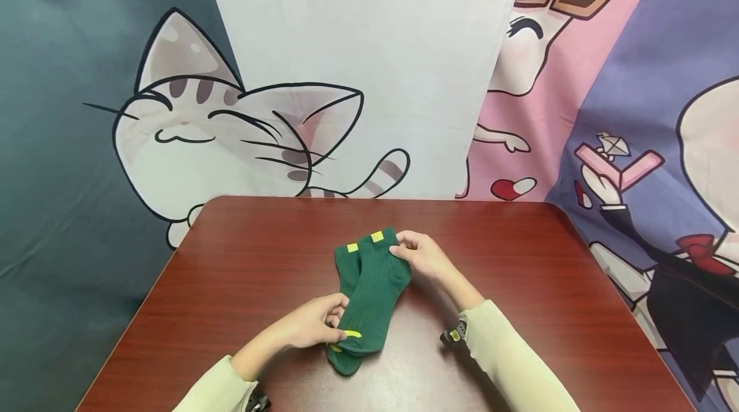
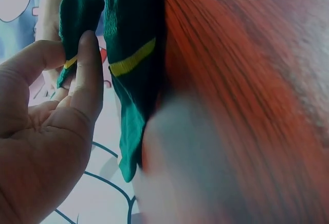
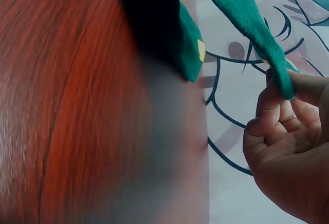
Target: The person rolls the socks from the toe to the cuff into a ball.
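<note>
We work over a wood-grained counter (image 1: 231, 283). Above its middle, we hold the upper green sock (image 1: 372, 300), raised apart from the lower green sock (image 1: 348, 269), which lies on the counter beneath it. We judge both socks light, soft and limp: the ribbed knit should stretch rather than break, grip well against the skin, and sag wherever we leave it unsupported. Our right hand (image 1: 423, 254) pinches the upper sock at the cuff; our left hand (image 1: 314, 322) pinches it near the toe. We rate these ends as sound holds, since supporting both limits sag. For locating our grip, we use the yellow stripe (image 1: 353, 334) near the toe and the yellow patch (image 1: 377, 236) at the cuff.
</note>
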Action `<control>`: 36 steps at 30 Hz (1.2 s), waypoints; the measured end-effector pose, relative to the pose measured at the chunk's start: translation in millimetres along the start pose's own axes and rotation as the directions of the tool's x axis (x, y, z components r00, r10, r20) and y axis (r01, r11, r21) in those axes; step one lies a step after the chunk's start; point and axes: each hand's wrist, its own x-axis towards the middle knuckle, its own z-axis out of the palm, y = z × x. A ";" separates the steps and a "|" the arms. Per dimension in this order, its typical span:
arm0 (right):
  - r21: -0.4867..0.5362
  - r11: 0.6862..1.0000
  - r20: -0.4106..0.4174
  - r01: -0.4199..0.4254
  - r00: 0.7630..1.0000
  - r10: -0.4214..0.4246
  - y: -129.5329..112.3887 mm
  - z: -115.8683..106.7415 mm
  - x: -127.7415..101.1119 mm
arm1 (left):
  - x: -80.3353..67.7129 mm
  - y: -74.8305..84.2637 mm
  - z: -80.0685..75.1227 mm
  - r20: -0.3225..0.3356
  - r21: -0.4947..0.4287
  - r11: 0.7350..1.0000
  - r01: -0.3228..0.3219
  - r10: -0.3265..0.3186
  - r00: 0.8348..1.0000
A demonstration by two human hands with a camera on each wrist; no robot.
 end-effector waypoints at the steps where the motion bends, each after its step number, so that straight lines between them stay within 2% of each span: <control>1: 0.007 1.000 0.002 0.001 1.000 -0.001 0.1 1.3 0.5 | -1.0 -0.5 -0.6 0.001 -0.005 1.000 0.004 -0.004 1.000; 6: 0.035 0.999 0.019 0.009 1.000 -0.010 -0.1 7.9 3.5 | -5.9 -2.6 -3.3 0.000 -0.019 0.999 0.030 -0.030 1.000; 11: 0.018 1.000 0.010 0.026 1.000 -0.026 3.0 13.3 8.1 | -8.6 -4.8 -4.6 -0.001 -0.040 0.998 0.043 -0.043 0.999; 21: 0.018 1.000 -0.007 -0.008 1.000 0.008 6.3 25.3 15.6 | -12.5 -10.1 -7.2 -0.003 -0.111 0.992 0.062 -0.062 0.998; 28: -0.009 1.000 -0.008 -0.020 1.000 0.020 8.6 32.6 19.7 | -13.5 -12.2 -9.3 -0.016 -0.119 0.987 0.111 -0.114 0.993; 36: 0.003 0.998 0.001 -0.066 0.998 0.066 10.7 40.2 21.7 | -16.6 -13.4 -8.5 0.001 -0.181 0.970 0.163 -0.166 0.986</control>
